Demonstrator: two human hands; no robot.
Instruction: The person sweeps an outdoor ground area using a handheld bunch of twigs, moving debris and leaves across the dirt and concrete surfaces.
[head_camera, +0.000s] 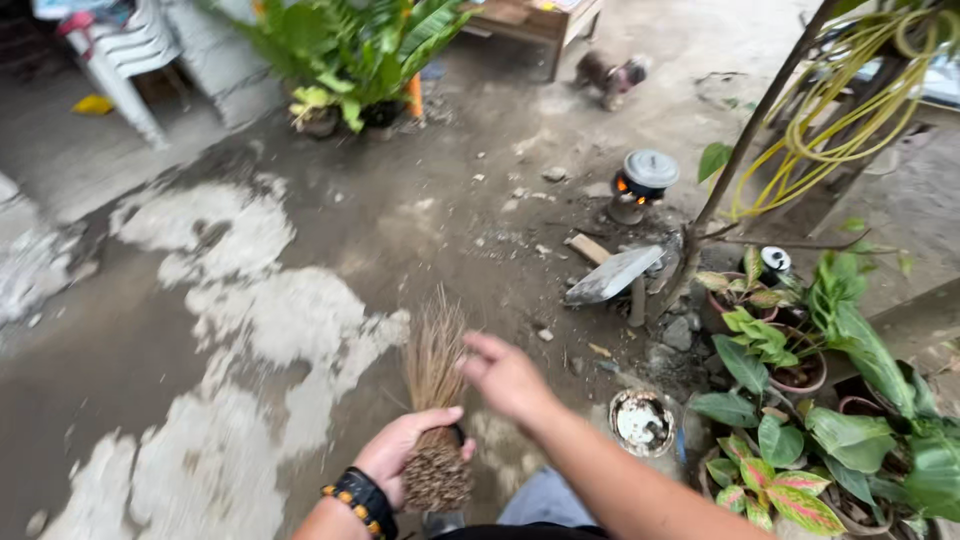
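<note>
My left hand (405, 448) grips a bundle of thin brown sticks, a stick broom (436, 400), near its bound base, with the bristles pointing up and away from me. A dark beaded bracelet sits on that wrist. My right hand (505, 375) hovers just to the right of the bristles, fingers loosely curled and apart, holding nothing. Both hands are over wet, patchy concrete ground (250, 300).
Potted plants (800, 420) crowd the right side. A small round tin (642, 421) lies near my right arm. A stove with a lidded pot (645, 180) burns farther off, a flat metal sheet (612, 275) beside it. A white plastic chair (120, 50), a leafy plant (350, 50), a small dog (610, 75) and coiled yellow hose (850, 100) stand at the back.
</note>
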